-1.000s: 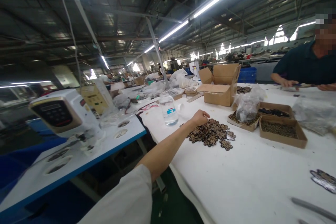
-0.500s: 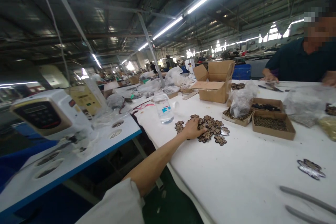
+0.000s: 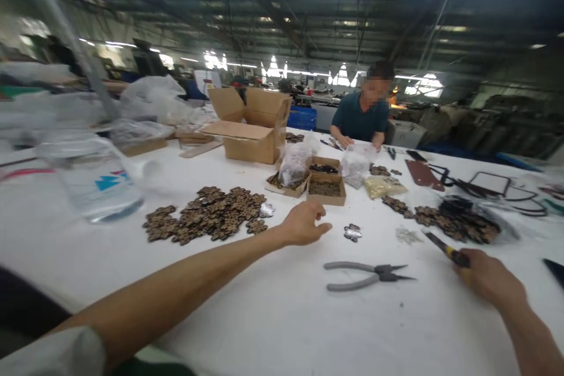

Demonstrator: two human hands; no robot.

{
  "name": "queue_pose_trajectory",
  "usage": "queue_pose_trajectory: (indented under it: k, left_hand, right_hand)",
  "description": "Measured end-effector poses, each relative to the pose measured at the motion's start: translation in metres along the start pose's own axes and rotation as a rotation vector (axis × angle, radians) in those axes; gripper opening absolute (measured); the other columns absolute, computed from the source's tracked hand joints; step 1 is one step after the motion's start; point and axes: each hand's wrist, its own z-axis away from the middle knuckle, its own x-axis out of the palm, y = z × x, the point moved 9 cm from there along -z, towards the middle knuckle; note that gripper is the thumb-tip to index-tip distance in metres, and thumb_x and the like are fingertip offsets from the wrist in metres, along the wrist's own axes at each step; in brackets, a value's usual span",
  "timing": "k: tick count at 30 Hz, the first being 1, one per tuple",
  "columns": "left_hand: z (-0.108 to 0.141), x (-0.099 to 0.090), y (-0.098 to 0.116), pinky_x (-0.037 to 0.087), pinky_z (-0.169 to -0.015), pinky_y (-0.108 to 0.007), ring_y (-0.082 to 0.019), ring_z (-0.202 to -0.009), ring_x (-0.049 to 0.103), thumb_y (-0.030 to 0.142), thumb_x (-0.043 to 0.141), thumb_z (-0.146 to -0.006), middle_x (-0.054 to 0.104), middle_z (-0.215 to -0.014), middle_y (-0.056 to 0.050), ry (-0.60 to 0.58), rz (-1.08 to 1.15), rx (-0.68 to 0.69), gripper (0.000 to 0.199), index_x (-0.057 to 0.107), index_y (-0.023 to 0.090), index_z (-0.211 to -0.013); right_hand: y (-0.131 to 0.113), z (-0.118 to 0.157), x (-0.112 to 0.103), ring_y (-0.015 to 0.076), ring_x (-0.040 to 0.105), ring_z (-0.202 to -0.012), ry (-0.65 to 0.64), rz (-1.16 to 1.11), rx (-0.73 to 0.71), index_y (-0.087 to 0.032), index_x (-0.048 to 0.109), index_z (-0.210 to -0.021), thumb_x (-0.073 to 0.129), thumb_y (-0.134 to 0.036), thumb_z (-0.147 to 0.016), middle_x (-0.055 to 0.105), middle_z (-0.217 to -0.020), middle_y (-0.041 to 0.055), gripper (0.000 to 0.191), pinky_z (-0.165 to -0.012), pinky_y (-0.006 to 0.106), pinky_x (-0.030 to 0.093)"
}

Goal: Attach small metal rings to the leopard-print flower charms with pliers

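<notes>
My left hand is above the white table, thumb and index finger apart, with nothing visible between them. Just right of it lies a flower-shaped patch with a shiny silver face. To its left spreads a pile of brown leopard-print patches. My right hand is closed around what looks like a utility knife, with yellow and black on its handle and a dark blade pointing left. Between the hands, grey-handled pliers lie on the table. Small pale bits sit near the knife tip.
Small cardboard trays of metal bits and an open cardboard box stand ahead. A clear plastic jar is at left. More patches lie at right. Across the table a person handles a plastic bag.
My view has swung right, bringing the right hand with the knife into sight. My left hand has left the patch pile and moved right towards the single silver-faced patch.
</notes>
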Motion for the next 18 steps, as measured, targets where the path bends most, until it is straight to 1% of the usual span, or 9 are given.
queue_pose_trajectory:
  k: [1,3,5,6,9,12,15,18]
  left_hand:
    - [-0.01,0.017,0.01,0.047,-0.076,-0.032,-0.025,-0.084,0.065,0.061,0.068,-0.075,0.07,-0.09,-0.009,-0.002,-0.01,-0.031,0.044,0.072,0.02,-0.09]
    - [-0.026,0.046,0.022,0.047,-0.077,-0.035,-0.029,-0.089,0.065,0.072,0.066,-0.07,0.069,-0.095,-0.013,-0.018,-0.036,-0.096,0.058,0.071,0.018,-0.091]
    - [-0.038,0.068,0.03,0.047,-0.078,-0.036,-0.031,-0.093,0.064,0.076,0.066,-0.066,0.066,-0.102,-0.015,-0.024,-0.065,-0.112,0.065,0.07,0.018,-0.094]
    - [-0.042,0.075,0.034,0.047,-0.079,-0.037,-0.032,-0.094,0.063,0.075,0.067,-0.065,0.065,-0.105,-0.015,-0.021,-0.08,-0.097,0.065,0.069,0.018,-0.096]
    - [-0.049,0.086,0.038,0.048,-0.081,-0.038,-0.031,-0.096,0.062,0.066,0.07,-0.068,0.062,-0.108,-0.013,-0.013,-0.087,-0.036,0.056,0.066,0.02,-0.1]
    - [-0.054,0.09,0.032,0.047,-0.079,-0.036,-0.028,-0.095,0.062,0.056,0.071,-0.072,0.062,-0.104,-0.01,-0.035,-0.039,-0.027,0.044,0.064,0.021,-0.097]
    - [-0.058,0.092,0.023,0.046,-0.077,-0.034,-0.026,-0.093,0.062,0.05,0.077,-0.067,0.064,-0.102,-0.009,-0.036,0.03,-0.049,0.045,0.06,0.02,-0.096]
    - [-0.057,0.096,0.018,0.047,-0.073,-0.031,-0.022,-0.085,0.062,0.044,0.079,-0.067,0.066,-0.094,-0.005,-0.016,0.212,-0.036,0.045,0.058,0.02,-0.099]
  right_hand:
    - [-0.002,0.001,-0.003,0.038,0.073,-0.08,-0.005,0.021,0.031,-0.022,0.073,-0.104,0.062,-0.037,-0.074,0.075,-0.088,0.0191,0.036,-0.065,0.043,0.052]
    - [-0.004,0.003,-0.009,0.037,0.073,-0.083,-0.016,0.049,0.069,-0.02,0.073,-0.107,0.061,-0.035,-0.073,0.075,-0.089,0.0195,0.038,-0.068,0.042,0.052]
    - [-0.004,0.004,-0.014,0.0351,0.073,-0.087,-0.025,0.059,0.074,-0.02,0.073,-0.106,0.062,-0.034,-0.073,0.075,-0.091,0.0184,0.037,-0.072,0.039,0.052]
    - [-0.004,0.004,-0.016,0.0343,0.073,-0.089,-0.031,0.058,0.065,-0.019,0.073,-0.105,0.063,-0.034,-0.073,0.075,-0.091,0.0177,0.036,-0.073,0.038,0.052]
    - [-0.003,0.005,-0.02,0.0336,0.072,-0.093,-0.052,0.035,0.013,-0.02,0.073,-0.1,0.067,-0.038,-0.072,0.075,-0.088,0.0158,0.035,-0.075,0.036,0.051]
    - [-0.004,0.009,-0.025,0.0337,0.071,-0.092,-0.074,-0.008,-0.017,-0.02,0.075,-0.094,0.07,-0.04,-0.069,0.075,-0.084,0.0145,0.033,-0.076,0.035,0.051]
    - [-0.006,0.013,-0.032,0.0339,0.07,-0.092,-0.094,-0.047,-0.012,-0.021,0.075,-0.088,0.07,-0.042,-0.066,0.075,-0.085,0.0134,0.031,-0.076,0.035,0.05]
    - [-0.007,0.018,-0.033,0.0327,0.07,-0.086,-0.164,-0.11,-0.002,-0.022,0.075,-0.082,0.067,-0.046,-0.069,0.075,-0.085,0.0118,0.029,-0.07,0.034,0.05]
